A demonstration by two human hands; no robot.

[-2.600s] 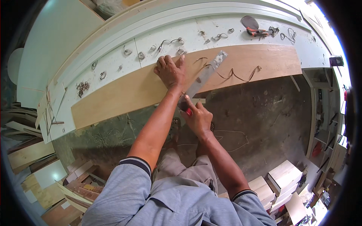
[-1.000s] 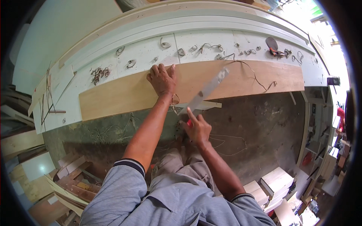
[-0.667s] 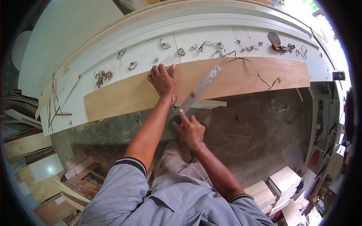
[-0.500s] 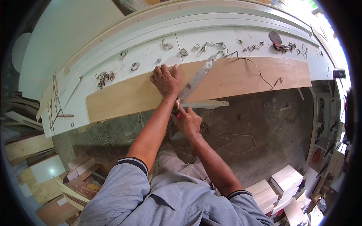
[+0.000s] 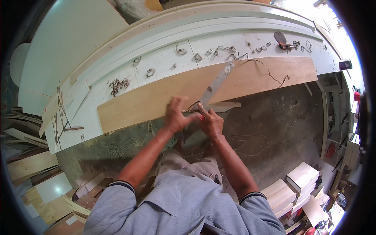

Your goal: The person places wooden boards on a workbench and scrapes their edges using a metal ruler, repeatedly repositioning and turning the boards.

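Observation:
A long tan wooden board (image 5: 156, 100) lies along the near edge of the white worktop. Across its middle slants a flat grey metal blade (image 5: 217, 83), shaped like a hand saw's, its near end by my right hand. My right hand (image 5: 212, 124) is closed around something with a bit of red, seemingly the handle; the fingers cover most of it. My left hand (image 5: 177, 116) is over the board's near edge, its thumb reaching towards my right hand. Motion smears its fingers. A thin dark strip curls between the two hands.
Several curled brown strips (image 5: 118, 86) lie scattered on the white worktop (image 5: 88, 131). Far right on it rests a dark disc (image 5: 279, 37) beside an orange-and-black tool (image 5: 287, 46). Pale wooden boxes (image 5: 302, 177) stand on the floor at lower right. Offcuts pile up at left.
My left hand has lifted off the board's top and drawn back towards me, beside my right hand. My right hand stays by the blade's near end. The view has shifted slightly.

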